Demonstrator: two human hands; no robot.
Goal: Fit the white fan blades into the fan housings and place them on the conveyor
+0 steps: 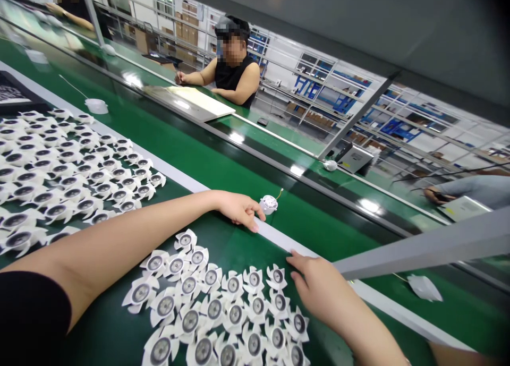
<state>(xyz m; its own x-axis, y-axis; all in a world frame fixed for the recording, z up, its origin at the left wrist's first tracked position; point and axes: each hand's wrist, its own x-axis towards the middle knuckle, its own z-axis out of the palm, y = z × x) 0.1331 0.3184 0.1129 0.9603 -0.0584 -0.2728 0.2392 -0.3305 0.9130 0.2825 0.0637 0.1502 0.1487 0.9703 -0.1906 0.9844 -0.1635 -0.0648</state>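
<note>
My left hand (241,209) reaches over the pale rail at the belt's edge, fingers loosely bent and apart, holding nothing. Its fingertips are right beside a small round white plastic housing (270,204) with a short yellowish wire, on the green belt; whether they touch it I cannot tell. Over the same rail (279,237), farther right, my right hand (316,278) has its index finger stretched out and the thumb apart, with nothing in it. Below both hands, many white fan impellers (214,308) with dark round hubs lie on the green tabletop, several close by my right hand.
More impellers (64,167) cover the table at left. Another white housing (96,106) with a wire rides the belt (159,143); a white part (425,287) lies at right. A grey metal post (418,244) slants across. A co-worker (237,63) sits opposite.
</note>
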